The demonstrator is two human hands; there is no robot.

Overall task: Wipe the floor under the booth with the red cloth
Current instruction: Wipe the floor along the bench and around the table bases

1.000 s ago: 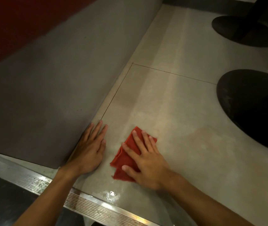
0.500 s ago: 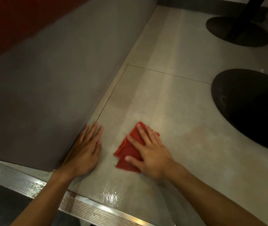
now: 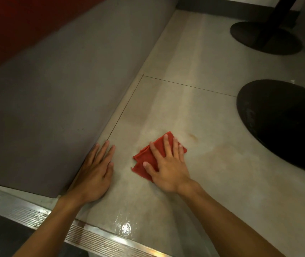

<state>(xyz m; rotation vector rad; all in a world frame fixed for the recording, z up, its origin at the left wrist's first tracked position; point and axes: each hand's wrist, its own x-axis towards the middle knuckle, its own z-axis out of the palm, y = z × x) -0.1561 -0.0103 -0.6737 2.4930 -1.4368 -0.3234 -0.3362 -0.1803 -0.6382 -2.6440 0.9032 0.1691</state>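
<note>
Across the upper left of the frame runs the booth: a strip of red upholstery (image 3: 8, 25) in the corner and, below it, the broad grey booth base (image 3: 55, 108) slanting down to the floor. Along the lower left edge lies a ribbed metal threshold strip (image 3: 36, 217), bright where the light catches it. Just above that strip, the left hand (image 3: 94, 175) lies palm down on the pale floor tile (image 3: 222, 173), its outer edge right up against the foot of the booth base; the fingers are straight and close together, so its grip is open and has hold of nothing. Below it, near the bottom centre, a wet sheen (image 3: 125, 227) glints on the tile. A little right of the left hand, at centre frame, sits the red cloth (image 3: 148, 158), folded into a rough square and flat on the floor, apart from the booth base. The right hand (image 3: 168, 169) covers most of it, palm down, fingers straight and slightly spread, thumb out to the left on the fabric; its grip is open too, pressing the cloth rather than clutching it. Just beyond the cloth's far corner there is a small brownish stain (image 3: 193, 137) on the tile. At the right edge a large dark round table base (image 3: 277, 123) rests on the floor, and in the upper right a second round base (image 3: 264, 39) carries a dark post (image 3: 281, 10).
</note>
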